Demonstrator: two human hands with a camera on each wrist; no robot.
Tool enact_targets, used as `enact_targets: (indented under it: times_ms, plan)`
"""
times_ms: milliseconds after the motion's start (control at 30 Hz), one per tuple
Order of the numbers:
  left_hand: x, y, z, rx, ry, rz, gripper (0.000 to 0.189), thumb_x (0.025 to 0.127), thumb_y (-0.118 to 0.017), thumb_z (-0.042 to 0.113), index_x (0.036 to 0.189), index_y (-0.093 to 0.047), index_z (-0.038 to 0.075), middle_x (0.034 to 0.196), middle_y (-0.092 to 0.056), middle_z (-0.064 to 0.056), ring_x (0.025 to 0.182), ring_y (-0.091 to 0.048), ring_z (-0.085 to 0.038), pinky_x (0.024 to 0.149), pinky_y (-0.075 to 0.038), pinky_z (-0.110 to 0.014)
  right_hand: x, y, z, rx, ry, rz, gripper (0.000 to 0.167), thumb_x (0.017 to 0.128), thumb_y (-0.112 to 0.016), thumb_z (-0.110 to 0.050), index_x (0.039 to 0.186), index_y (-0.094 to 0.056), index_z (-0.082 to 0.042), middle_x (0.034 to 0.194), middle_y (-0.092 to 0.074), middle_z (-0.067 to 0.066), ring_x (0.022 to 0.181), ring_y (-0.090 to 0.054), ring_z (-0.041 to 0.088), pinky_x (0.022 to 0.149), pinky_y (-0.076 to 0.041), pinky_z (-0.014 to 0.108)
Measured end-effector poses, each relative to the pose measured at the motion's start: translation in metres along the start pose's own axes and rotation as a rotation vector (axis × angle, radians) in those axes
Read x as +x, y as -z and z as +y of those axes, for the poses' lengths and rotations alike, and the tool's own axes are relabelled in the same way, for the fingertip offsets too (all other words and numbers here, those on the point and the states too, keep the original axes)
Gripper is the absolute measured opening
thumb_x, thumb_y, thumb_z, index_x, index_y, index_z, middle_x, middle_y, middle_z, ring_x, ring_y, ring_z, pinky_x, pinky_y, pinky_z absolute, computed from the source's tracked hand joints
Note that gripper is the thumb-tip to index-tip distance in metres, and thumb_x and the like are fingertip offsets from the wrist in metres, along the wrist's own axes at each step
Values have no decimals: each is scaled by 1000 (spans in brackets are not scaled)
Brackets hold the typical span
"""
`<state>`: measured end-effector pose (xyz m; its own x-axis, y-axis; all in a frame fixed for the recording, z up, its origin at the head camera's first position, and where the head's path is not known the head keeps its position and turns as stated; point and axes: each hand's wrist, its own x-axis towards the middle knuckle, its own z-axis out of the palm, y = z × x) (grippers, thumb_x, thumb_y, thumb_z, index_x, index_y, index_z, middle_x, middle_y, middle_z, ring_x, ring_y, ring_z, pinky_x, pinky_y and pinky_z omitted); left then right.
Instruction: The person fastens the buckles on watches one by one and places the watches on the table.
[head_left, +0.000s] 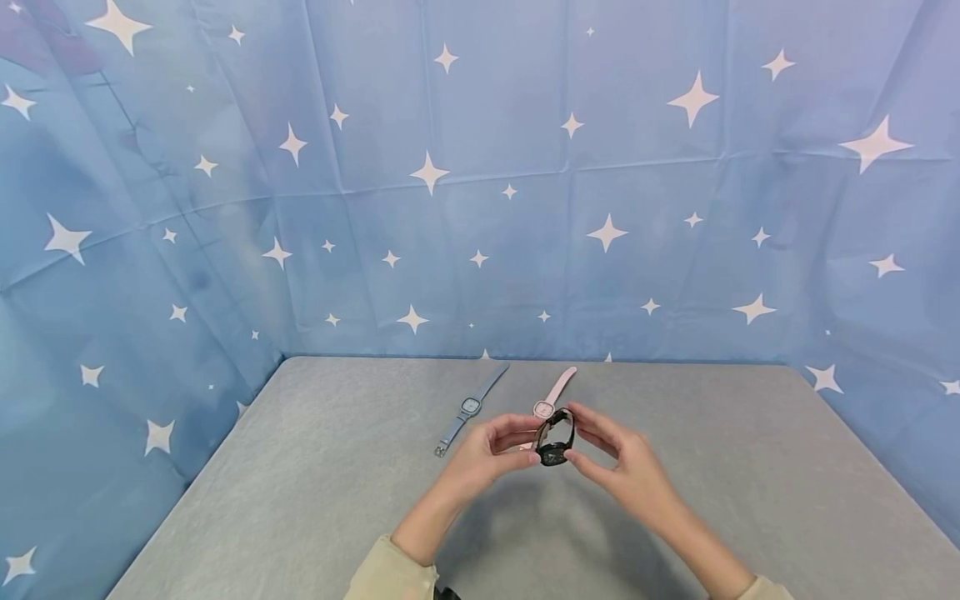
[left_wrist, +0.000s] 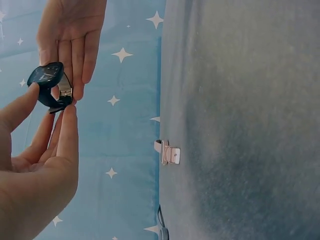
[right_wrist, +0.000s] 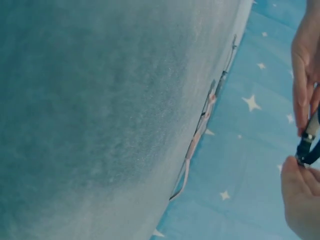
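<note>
A black wristwatch (head_left: 553, 455) is held up over the grey table, its strap bent round into a loop with the dial low and toward the head camera. My left hand (head_left: 480, 454) pinches it from the left, thumb at the case and fingertips at the strap. From the other side my right hand (head_left: 626, 467) pinches the same watch between thumb and fingers. The left wrist view shows the dark dial (left_wrist: 46, 74) and a metal buckle (left_wrist: 66, 93) on the looped strap. In the right wrist view only part of the watch (right_wrist: 307, 145) shows at the edge.
Behind the hands, a blue watch (head_left: 470, 406) lies stretched out on the table (head_left: 337, 467). A pink watch (head_left: 544, 408) lies to its right, partly hidden by my hands and the black watch. A blue curtain with white stars (head_left: 517, 275) hangs beyond the table's back edge.
</note>
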<state>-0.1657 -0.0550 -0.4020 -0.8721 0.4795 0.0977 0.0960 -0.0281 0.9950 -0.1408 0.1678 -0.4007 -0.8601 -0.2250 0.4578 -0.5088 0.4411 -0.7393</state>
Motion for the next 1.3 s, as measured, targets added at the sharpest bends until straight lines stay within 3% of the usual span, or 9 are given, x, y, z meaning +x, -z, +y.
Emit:
enact_targets:
  times_ms: [267, 500, 600, 867, 1100, 1300]
  plan:
    - [2, 0, -1, 56, -10, 16, 44, 91, -71, 6, 134, -60, 3, 136, -62, -19, 127, -60, -33, 96, -55, -29, 0, 3, -3, 35, 4, -40, 53, 89, -74, -9, 138, -56, 0, 135, -62, 21, 118, -64, 38, 97, -49, 14]
    - [11, 1, 1, 108, 7, 25, 41, 91, -73, 12, 130, -64, 9, 132, -66, -15, 125, -62, -27, 92, -57, -33, 5, 11, -1, -7, -19, -103, 52, 94, -69, -12, 141, -52, 2, 136, -60, 25, 123, -60, 40, 99, -51, 41]
    - [17, 0, 4, 123, 7, 21, 39, 91, -73, 12, 129, -65, 9, 130, -67, -15, 124, -63, -27, 88, -57, -32, 9, 15, 0, 1, -37, -137, 53, 96, -66, -14, 143, -48, 4, 138, -57, 28, 125, -57, 43, 98, -49, 47]
    - [36, -2, 8, 160, 3, 26, 38, 90, -73, 9, 126, -66, 9, 128, -68, -14, 122, -64, -26, 93, -57, -32, 20, 24, 4, 32, -63, -170, 54, 98, -62, -11, 144, -43, 10, 138, -54, 32, 128, -52, 48, 97, -50, 45]
    - [49, -3, 9, 189, 1, 19, 39, 89, -73, 9, 127, -65, 8, 128, -68, -14, 120, -65, -27, 92, -57, -32, 27, 28, 13, 22, -38, -137, 48, 95, -64, -4, 139, -49, 11, 137, -52, 31, 127, -53, 49, 100, -47, 45]
    - [60, -5, 4, 195, 1, 24, 39, 88, -75, 9, 126, -66, 6, 126, -69, -14, 119, -66, -27, 91, -57, -31, 32, 33, 21, 3, -84, -134, 48, 94, -66, -7, 137, -52, 10, 134, -57, 32, 125, -55, 48, 100, -48, 47]
